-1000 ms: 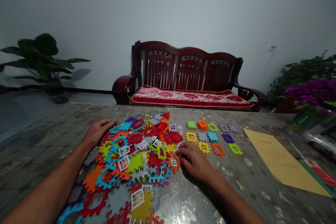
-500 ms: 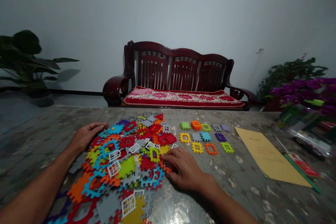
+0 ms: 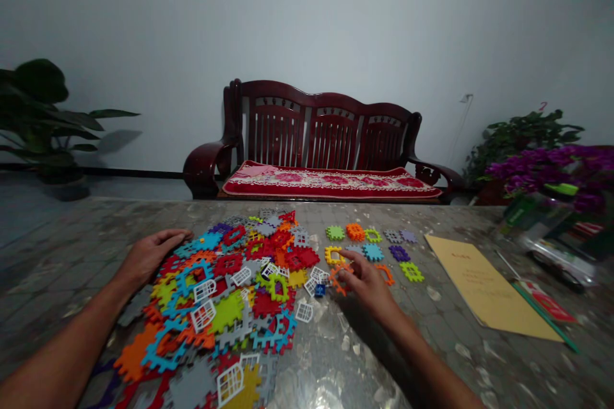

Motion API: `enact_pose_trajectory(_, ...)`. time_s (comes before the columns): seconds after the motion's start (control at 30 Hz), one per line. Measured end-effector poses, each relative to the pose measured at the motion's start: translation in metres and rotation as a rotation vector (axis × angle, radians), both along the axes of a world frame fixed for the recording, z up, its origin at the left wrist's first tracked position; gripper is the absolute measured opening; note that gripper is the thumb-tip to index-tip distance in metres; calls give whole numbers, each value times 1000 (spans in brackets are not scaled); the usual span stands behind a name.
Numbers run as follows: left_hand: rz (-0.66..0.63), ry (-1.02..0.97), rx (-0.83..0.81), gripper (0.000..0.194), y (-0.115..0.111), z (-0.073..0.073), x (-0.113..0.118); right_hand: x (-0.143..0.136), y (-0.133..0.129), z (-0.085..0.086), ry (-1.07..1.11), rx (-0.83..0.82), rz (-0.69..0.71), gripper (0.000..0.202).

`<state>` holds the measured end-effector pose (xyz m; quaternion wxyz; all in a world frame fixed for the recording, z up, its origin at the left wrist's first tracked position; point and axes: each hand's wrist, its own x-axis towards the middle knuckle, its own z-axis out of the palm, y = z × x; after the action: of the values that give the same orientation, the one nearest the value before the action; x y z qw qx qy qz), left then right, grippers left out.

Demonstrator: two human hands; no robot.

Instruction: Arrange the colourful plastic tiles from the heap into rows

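Note:
My right hand [image 3: 364, 278] holds an orange window piece [image 3: 339, 279] between thumb and fingers, just right of the big pile. Rows of small square pieces lie around and beyond it, among them a yellow frame [image 3: 333, 255], a cyan piece [image 3: 373, 252] and a lime piece [image 3: 411, 271]. My left hand [image 3: 152, 255] rests at the left edge of the mixed pile of toothed plastic pieces [image 3: 228, 310], fingers together beside it; whether they hold anything is hidden. White window grids [image 3: 304, 312] and a small blue piece [image 3: 320, 290] lie at the pile's right edge.
On the right of the table [image 3: 446, 358] lie a yellow booklet [image 3: 484, 287], a green stick [image 3: 544, 313] and a red packet [image 3: 551, 301]. A clear bottle [image 3: 544, 214] and purple flowers [image 3: 566, 169] stand farther right. Behind is a wooden bench [image 3: 330, 131].
My right hand has moved right and up from the pile, now with an orange piece in its fingers. White grids and a blue piece are uncovered. My left hand stays put; the view shifts slightly.

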<state>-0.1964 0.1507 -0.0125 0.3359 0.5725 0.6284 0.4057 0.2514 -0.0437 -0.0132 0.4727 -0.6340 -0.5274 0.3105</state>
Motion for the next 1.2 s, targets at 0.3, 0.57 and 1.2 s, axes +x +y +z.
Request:
enact_pose_trajectory(0.3,24,-51,-20,55,-2,2,3,26,-8,-1,-101,-211,160,24)
enact_pose_trajectory(0.57,17,-11,-22,52,-4,6,3,27,-15,15,-533,-68,88,29)
enact_pose_trajectory(1.2,48,-60,-52,49,-9,11,9,-9,-51,44,-893,-304,87,29)
